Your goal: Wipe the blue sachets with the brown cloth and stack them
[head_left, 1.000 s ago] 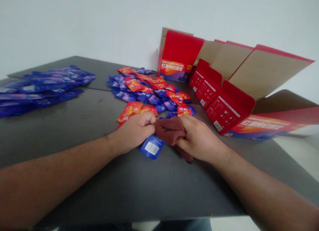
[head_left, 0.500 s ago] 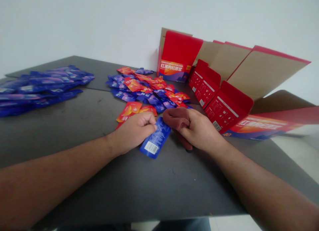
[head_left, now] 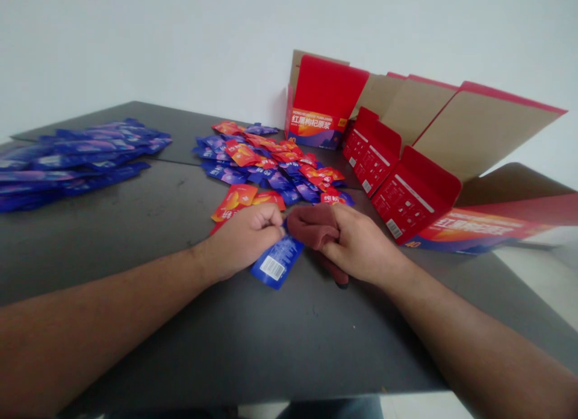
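The left hand (head_left: pixel 253 237) pinches a blue packet (head_left: pixel 276 262), while the right hand (head_left: pixel 354 241) grips a bunched brown cloth (head_left: pixel 312 225).

Plain pale wall (head_left: pixel 180 46), white to cool blue-grey, filled the whole upper background; smooth, matte, upper part evenly toned. Faint soft shadow low on it, around the middle. Dark grey tabletop (head_left: pixel 217 353), flat and matte, ran across most of the view, its back edge near the wall. Far left corner was angled, and a thin dark seam (head_left: pixel 176 162) crossed the surface toward the back. Surface had small dark scuffs (head_left: pixel 180 182), a tiny pale speck (head_left: pixel 354 327) toward the front, and a small brownish mark at the near edge. Pale, off-white floor (head_left: pixel 537 271) showed past the slanting right edge, also below the near edge. Light was soft and diffuse, slightly dim, cool in tone.
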Demonstrator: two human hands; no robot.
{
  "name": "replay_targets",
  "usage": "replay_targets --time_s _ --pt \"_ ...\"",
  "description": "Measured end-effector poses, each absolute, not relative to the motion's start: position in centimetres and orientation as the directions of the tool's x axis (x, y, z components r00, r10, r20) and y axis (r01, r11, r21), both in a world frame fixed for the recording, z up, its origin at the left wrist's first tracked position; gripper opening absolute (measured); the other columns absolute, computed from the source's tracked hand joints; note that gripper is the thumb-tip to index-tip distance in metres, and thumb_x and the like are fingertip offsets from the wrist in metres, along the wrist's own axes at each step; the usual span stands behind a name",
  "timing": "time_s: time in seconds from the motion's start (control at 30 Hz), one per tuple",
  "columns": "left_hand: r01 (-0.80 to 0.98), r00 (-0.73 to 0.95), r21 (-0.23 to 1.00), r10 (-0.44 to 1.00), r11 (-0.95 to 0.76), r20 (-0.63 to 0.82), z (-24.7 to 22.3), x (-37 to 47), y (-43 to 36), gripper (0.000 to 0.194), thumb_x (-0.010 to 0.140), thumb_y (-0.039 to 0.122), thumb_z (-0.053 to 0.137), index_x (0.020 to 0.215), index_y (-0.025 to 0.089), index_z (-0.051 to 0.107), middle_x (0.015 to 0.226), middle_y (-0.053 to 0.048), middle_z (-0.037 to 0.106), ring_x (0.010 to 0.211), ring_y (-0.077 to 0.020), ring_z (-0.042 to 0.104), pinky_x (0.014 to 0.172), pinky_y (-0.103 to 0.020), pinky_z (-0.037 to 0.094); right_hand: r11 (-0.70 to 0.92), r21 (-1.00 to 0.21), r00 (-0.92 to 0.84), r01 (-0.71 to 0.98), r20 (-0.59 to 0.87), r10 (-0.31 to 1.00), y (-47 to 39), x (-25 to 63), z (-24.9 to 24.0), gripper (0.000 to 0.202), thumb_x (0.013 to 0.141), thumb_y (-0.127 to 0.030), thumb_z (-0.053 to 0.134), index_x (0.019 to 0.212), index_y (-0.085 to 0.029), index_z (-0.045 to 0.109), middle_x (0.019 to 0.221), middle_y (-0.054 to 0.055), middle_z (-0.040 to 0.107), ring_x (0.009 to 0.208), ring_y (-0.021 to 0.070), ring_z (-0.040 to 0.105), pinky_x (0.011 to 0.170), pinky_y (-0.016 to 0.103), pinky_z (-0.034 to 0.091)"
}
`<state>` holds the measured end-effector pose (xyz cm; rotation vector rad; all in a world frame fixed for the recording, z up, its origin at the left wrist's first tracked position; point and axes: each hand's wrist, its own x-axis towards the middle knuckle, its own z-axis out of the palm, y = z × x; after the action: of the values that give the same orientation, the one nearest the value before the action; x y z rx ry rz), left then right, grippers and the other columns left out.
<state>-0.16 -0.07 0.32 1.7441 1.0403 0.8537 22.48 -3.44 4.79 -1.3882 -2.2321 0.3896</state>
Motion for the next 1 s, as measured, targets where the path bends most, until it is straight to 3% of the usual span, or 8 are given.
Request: replay_targets --time_s 0.1,0.2,0.37,0.57,0.77,1.0 --pt "0.283 0.386 0.932 0.916 -0.228 0.107 0.4 -0.1 -0.1 0.012 0.083 0.023 0.059 0.074 0.020 0.053 0.063 0.004 0.051 0.055 -0.0111 0.046 0.051 -0.024 0.033 0.470 -0.379 -0.412 0.797 0.227 0.883 -3.7 22.5 4.7 0.021 0.079 -0.017 0.064 0.099 -0.020 0.065 0.097 0.005 0.069 0.090 0.0224 0.064 0.079 0.033 0.048" --pt "0.263 0.372 0.938 0.921 -0.227 0.118 0.4 0.0 -0.1 0.012 0.084 0.023 0.059 0.074 0.020 0.053 0.063 0.004 0.050 0.056 -0.0114 0.045 0.052 -0.024 0.034 0.440 -0.378 -0.381 0.814 0.223 0.897 -4.0 22.3 4.7 0.020 0.081 -0.018 0.062 0.101 -0.021 0.063 0.099 0.005 0.068 0.090 0.0214 0.063 0.078 0.033 0.048" --pt "0.232 0.364 0.941 0.919 -0.245 0.149 0.3 0.1 0.1 0.013 0.085 0.022 0.057 0.073 0.019 0.053 0.065 0.004 0.050 0.058 -0.0111 0.043 0.053 -0.024 0.034 0.578 -0.296 -0.555 0.760 0.165 0.815 -4.5 21.9 4.6 0.014 0.076 -0.015 0.061 0.087 -0.021 0.055 0.089 0.003 0.060 0.083 0.0193 0.058 0.072 0.030 0.045" --pt "0.216 0.313 0.946 0.935 -0.241 0.166 0.0 0.2 0.2 0.011 0.083 0.020 0.058 0.073 0.019 0.054 0.066 0.004 0.051 0.060 -0.0112 0.045 0.053 -0.023 0.034 0.446 -0.232 -0.388 0.864 0.256 0.885 -4.3 22.0 4.4 0.013 0.081 -0.020 0.061 0.092 -0.020 0.057 0.091 0.005 0.060 0.085 0.0215 0.058 0.075 0.033 0.045" --pt "0.198 0.342 0.947 0.923 -0.252 0.174 0.1 0.2 0.2 0.015 0.086 0.025 0.059 0.074 0.019 0.054 0.067 0.004 0.051 0.059 -0.0108 0.044 0.054 -0.023 0.035 0.633 -0.186 -0.616 0.752 0.147 0.774 -5.3 21.2 4.4 0.014 0.082 -0.019 0.062 0.096 -0.020 0.058 0.098 0.004 0.060 0.092 0.0208 0.058 0.077 0.031 0.044" --pt "0.284 0.336 0.895 0.910 -0.343 0.242 0.6 0.0 0.2 0.017 0.087 0.024 0.058 0.072 0.019 0.054 0.069 0.004 0.053 0.062 -0.0113 0.046 0.058 -0.025 0.037 0.585 -0.177 -0.556 0.792 0.188 0.809 -5.1 21.6 4.4 0.013 0.081 -0.018 0.060 0.092 -0.020 0.054 0.092 0.003 0.057 0.086 0.0196 0.055 0.076 0.031 0.044"
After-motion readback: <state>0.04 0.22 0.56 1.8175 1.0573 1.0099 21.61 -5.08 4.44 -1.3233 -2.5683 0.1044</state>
